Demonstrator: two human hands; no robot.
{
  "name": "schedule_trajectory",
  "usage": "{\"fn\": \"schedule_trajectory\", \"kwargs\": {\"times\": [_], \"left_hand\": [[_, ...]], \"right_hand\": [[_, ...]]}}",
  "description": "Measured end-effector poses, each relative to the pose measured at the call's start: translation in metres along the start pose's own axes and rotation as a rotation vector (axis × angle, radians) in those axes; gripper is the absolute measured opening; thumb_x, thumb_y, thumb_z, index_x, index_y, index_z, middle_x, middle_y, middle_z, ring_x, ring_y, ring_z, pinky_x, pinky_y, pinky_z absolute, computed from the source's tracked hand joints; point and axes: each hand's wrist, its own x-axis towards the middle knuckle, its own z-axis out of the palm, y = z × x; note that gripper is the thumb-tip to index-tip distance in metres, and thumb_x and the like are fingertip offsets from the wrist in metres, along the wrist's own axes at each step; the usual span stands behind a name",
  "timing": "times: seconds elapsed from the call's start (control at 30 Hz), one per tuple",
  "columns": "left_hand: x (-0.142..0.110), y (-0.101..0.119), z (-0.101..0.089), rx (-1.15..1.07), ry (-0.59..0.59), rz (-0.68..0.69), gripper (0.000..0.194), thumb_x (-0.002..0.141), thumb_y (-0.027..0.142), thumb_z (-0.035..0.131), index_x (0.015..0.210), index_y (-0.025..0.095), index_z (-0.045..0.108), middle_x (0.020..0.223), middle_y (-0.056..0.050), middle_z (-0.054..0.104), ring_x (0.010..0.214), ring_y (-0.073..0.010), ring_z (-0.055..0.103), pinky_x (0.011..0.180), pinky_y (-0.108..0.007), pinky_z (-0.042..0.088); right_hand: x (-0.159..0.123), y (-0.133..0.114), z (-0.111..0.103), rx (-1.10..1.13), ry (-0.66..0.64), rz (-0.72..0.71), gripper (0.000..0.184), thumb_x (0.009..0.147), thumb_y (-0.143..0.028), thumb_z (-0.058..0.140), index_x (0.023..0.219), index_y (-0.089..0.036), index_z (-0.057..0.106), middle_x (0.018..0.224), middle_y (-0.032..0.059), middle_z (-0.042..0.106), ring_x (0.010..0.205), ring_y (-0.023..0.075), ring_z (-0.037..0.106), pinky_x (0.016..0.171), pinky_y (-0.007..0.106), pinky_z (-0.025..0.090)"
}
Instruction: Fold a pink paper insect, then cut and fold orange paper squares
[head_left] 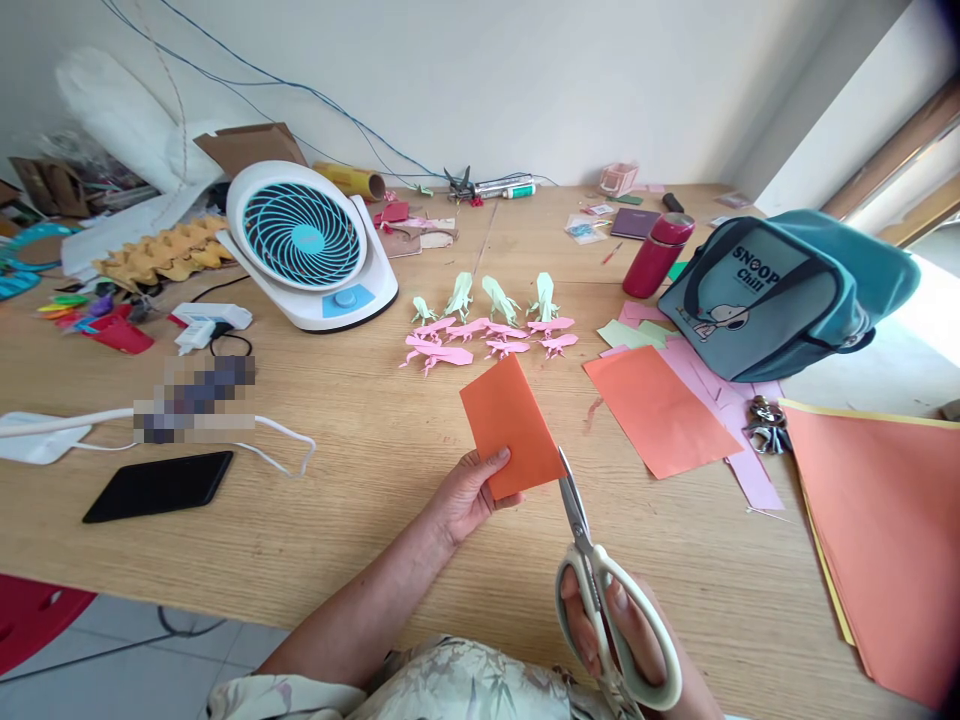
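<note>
The left hand [469, 500] has its fingers clamped on the orange paper [506, 415], thumb on top, over the desk's [300, 540] near middle. To the right, scissors [580, 535] meet the paper's near right corner, the right hand's [636, 628] fingers hooked through the handles. Held only at its near edge, the paper could twist, skewing a cut; straying blades might nick the fingertips beneath.
</note>
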Motion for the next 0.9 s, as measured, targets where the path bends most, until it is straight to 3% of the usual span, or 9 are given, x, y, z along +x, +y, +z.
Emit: {"fn": "schedule_trajectory", "kwargs": {"times": [0.57,0.9], "left_hand": [[-0.001,-0.005,0.001,0.036,-0.038,-0.013,0.026,0.076,0.022,0.081,0.097,0.010,0.072,0.091,-0.009,0.076,0.070,-0.0177,0.073,0.052,-0.025,0.062],[0.000,-0.005,0.002,0.030,-0.037,-0.029,0.030,0.072,0.024,0.084,0.096,0.011,0.072,0.087,-0.007,0.076,0.067,-0.0166,0.071,0.052,-0.025,0.062]], "right_hand": [[0.019,-0.012,0.014,0.139,0.090,-0.106,0.046,0.098,-0.057,0.036,0.098,-0.019,0.062,0.061,-0.0001,0.050,0.054,0.0118,0.043,0.052,0.026,0.034],[0.019,-0.009,0.020,0.175,0.177,-0.107,0.049,0.095,-0.061,0.041,0.090,-0.017,0.063,0.054,-0.0011,0.048,0.043,0.0096,0.040,0.042,0.023,0.029]]}}
